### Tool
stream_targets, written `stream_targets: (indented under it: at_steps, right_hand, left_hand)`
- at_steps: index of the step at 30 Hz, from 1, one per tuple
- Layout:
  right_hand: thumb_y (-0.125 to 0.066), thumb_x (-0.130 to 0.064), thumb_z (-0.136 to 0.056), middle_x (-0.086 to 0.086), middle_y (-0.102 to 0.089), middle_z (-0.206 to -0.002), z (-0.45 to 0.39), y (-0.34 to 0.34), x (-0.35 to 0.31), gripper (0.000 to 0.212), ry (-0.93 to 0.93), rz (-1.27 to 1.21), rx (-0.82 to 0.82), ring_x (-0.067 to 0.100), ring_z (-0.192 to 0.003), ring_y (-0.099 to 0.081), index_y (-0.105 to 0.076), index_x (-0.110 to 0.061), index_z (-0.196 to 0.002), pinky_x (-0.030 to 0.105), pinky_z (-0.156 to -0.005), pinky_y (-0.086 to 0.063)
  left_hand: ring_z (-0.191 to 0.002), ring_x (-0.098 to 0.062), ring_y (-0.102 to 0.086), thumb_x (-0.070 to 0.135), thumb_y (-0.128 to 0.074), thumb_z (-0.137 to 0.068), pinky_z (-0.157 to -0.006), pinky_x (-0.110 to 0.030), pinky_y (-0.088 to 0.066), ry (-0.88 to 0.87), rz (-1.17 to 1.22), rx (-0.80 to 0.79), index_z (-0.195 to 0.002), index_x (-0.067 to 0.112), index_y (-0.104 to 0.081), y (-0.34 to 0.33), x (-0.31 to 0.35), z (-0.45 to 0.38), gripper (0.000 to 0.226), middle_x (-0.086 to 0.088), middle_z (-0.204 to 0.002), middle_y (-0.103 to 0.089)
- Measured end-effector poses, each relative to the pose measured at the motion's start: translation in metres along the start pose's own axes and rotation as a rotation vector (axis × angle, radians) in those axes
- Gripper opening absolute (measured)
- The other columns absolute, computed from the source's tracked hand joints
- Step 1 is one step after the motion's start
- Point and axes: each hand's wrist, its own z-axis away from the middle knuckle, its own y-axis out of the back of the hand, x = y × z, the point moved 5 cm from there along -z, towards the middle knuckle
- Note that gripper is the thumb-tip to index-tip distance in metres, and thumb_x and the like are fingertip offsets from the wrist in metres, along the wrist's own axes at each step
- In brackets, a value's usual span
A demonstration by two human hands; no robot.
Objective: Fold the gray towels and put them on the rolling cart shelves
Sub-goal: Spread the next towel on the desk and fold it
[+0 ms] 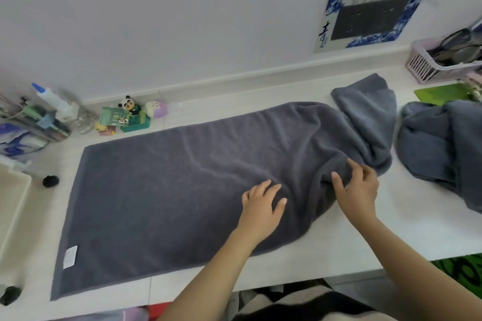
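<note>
So there's a big dark gray terry towel spread out on the white worktop, long axis running left to right along the counter, left end flat and squared up near the left edge, right end all bunched up and curling back toward the wall. There's a little white care label sewn at the front-left corner of it, way too blurry to read. The left hand is lying flat on the towel near the front edge, fingers spread and relaxed, just pressing on the cloth. The right hand is right beside it at the rumpled part, fingers curled and pinching up a fold of the fabric. A second heap of crumpled gray towels sits apart toward the right edge. On the wall behind there's a blue-and-white porcelain-pattern socket surround with a dark Chinese character written down its left side, looks like 青, smaller marks under it I can't make out. Back-left corner has a small panda figurine on a green box with print I can't read, plus a white squeeze bottle with a blue tip. Pink slatted plastic basket at the back-right corner.
</note>
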Motion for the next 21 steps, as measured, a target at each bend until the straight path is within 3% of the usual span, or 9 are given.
stream_targets:
  at_steps: [3,6,10,13,15,17,18,21]
  right_hand:
    - [-0.054,-0.036,-0.093,0.014,-0.020,-0.147,-0.028,0.009,0.012,0.059,-0.280,-0.319,-0.027,0.032,-0.131,-0.033,-0.031,-0.020,-0.144,0.039,-0.109,-0.031]
    - [-0.052,-0.038,-0.093,0.016,-0.018,-0.148,-0.048,0.017,0.018,0.057,-0.378,-0.265,0.051,0.034,-0.134,-0.023,-0.029,-0.023,-0.144,0.040,-0.109,-0.028]
    - [-0.055,-0.035,-0.092,0.021,-0.018,-0.147,-0.069,0.022,0.033,0.054,-0.328,-0.179,-0.004,0.039,-0.131,-0.022,-0.034,-0.023,-0.140,0.044,-0.109,-0.027]
    - [-0.061,-0.026,-0.090,0.020,-0.028,-0.140,-0.080,0.024,0.039,0.055,-0.232,-0.224,-0.040,0.035,-0.119,-0.040,-0.037,-0.018,-0.139,0.038,-0.104,-0.033]
    - [-0.061,-0.018,-0.090,0.013,-0.048,-0.121,-0.090,0.032,0.044,0.054,-0.190,-0.286,-0.049,0.029,-0.100,-0.053,-0.038,-0.015,-0.139,0.032,-0.090,-0.041]
    - [-0.060,-0.016,-0.090,0.006,-0.057,-0.093,-0.097,0.040,0.045,0.052,-0.176,-0.304,-0.050,0.028,-0.092,-0.057,-0.038,-0.013,-0.138,0.030,-0.077,-0.040]
    - [-0.061,-0.017,-0.090,0.006,-0.057,-0.092,-0.102,0.046,0.047,0.052,-0.156,-0.289,-0.029,0.027,-0.093,-0.056,-0.039,-0.013,-0.137,0.031,-0.077,-0.040]
    - [-0.068,-0.025,-0.085,0.015,-0.044,-0.127,-0.116,0.057,0.048,0.062,-0.054,-0.116,0.063,0.030,-0.119,-0.041,-0.039,-0.011,-0.138,0.040,-0.096,-0.039]
  left_hand:
    - [-0.136,-0.014,-0.027,0.043,-0.041,-0.098,-0.112,-0.032,-0.014,-0.084,0.033,0.033,-0.141,0.024,-0.041,-0.012,0.041,-0.023,0.047,0.005,-0.146,-0.036]
    - [-0.130,-0.012,-0.033,0.044,-0.048,-0.095,-0.105,-0.023,-0.016,-0.081,0.136,0.067,-0.138,0.023,-0.045,-0.023,0.070,-0.043,0.047,0.007,-0.139,-0.044]
    - [-0.121,-0.012,-0.042,0.050,-0.055,-0.090,-0.105,-0.027,-0.023,0.088,0.242,0.055,-0.135,0.026,-0.047,-0.043,0.088,-0.068,0.052,0.006,-0.124,-0.052]
    - [-0.112,-0.014,-0.044,0.050,-0.060,-0.086,-0.101,-0.029,-0.025,0.146,0.166,0.049,-0.122,0.027,-0.057,-0.051,0.087,-0.078,0.043,0.005,-0.111,-0.052]
    - [-0.106,-0.016,-0.047,0.046,-0.060,-0.087,-0.097,-0.030,-0.029,0.159,0.156,0.072,-0.104,0.022,-0.065,-0.052,0.090,-0.084,0.030,0.005,-0.103,-0.051]
    - [-0.094,-0.017,-0.053,0.042,-0.059,-0.089,-0.088,-0.030,-0.037,0.206,0.252,0.098,-0.090,0.016,-0.064,-0.047,0.088,-0.085,0.026,0.006,-0.091,-0.052]
    - [-0.087,-0.018,-0.055,0.041,-0.059,-0.089,-0.083,-0.030,-0.039,0.233,0.305,0.103,-0.085,0.014,-0.062,-0.043,0.088,-0.087,0.028,0.005,-0.086,-0.052]
    - [-0.078,-0.017,-0.052,0.045,-0.055,-0.091,-0.082,-0.033,-0.039,0.267,0.321,0.101,-0.076,0.012,-0.056,-0.033,0.086,-0.090,0.036,0.004,-0.079,-0.052]
